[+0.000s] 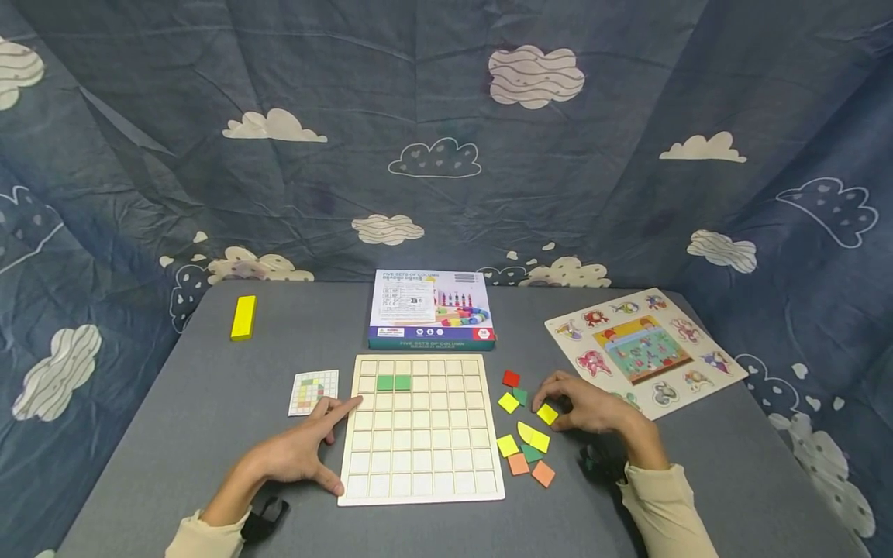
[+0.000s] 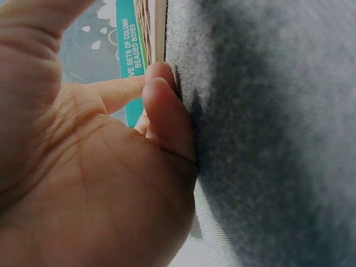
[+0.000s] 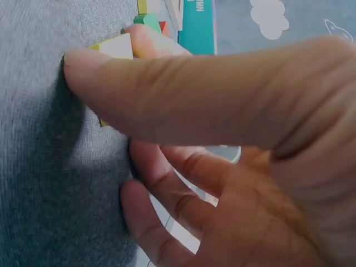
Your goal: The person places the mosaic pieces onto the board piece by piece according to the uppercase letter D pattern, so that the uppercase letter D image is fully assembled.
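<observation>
A wooden grid board (image 1: 422, 440) lies flat, with two green square tiles (image 1: 394, 383) side by side in its second row. My left hand (image 1: 296, 452) touches the board's left edge with a stretched index finger and the thumb spread apart; in the left wrist view the palm (image 2: 105, 183) hides most of the board. To the board's right, my right hand (image 1: 589, 404) pinches a yellow square tile (image 1: 547, 414) between thumb and index finger, low over the table. The right wrist view has that thumb (image 3: 167, 94) covering much of the tile.
Loose red, yellow, green and orange tiles (image 1: 518, 464) lie between board and right hand. A small pattern card (image 1: 314, 390) is left of the board. Behind it stands a beaded-boxes carton (image 1: 432, 310). A sea-animal puzzle (image 1: 646, 349) lies back right, a yellow block (image 1: 243, 318) back left.
</observation>
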The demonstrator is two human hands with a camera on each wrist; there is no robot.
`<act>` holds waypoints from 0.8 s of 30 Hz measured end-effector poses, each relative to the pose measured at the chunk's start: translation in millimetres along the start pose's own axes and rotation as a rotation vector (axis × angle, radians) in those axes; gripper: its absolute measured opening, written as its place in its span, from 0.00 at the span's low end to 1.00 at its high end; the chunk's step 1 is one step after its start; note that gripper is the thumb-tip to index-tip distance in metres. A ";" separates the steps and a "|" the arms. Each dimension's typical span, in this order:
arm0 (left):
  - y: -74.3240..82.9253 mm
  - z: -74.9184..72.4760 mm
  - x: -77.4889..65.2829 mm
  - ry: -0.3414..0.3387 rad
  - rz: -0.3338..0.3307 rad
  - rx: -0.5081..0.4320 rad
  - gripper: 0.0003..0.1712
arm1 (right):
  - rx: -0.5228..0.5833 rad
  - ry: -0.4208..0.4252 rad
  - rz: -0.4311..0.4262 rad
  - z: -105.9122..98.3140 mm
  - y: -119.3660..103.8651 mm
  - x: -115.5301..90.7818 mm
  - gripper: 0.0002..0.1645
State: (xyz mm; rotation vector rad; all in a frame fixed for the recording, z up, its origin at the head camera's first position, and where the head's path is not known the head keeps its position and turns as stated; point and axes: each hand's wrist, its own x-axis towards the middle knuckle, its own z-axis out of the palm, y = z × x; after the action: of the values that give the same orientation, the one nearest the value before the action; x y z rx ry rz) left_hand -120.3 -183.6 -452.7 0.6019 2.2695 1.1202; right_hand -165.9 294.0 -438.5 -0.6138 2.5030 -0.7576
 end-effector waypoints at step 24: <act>-0.3 -1.2 0.0 -0.014 0.004 0.004 0.73 | -0.047 0.011 -0.002 2.4 -5.0 0.2 0.14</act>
State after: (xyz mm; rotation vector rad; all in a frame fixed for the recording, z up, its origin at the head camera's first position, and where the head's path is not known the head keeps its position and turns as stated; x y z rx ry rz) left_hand -121.1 -184.4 -452.4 0.6141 2.2602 1.1109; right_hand -163.4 289.2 -437.3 -0.6306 2.5367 -0.7064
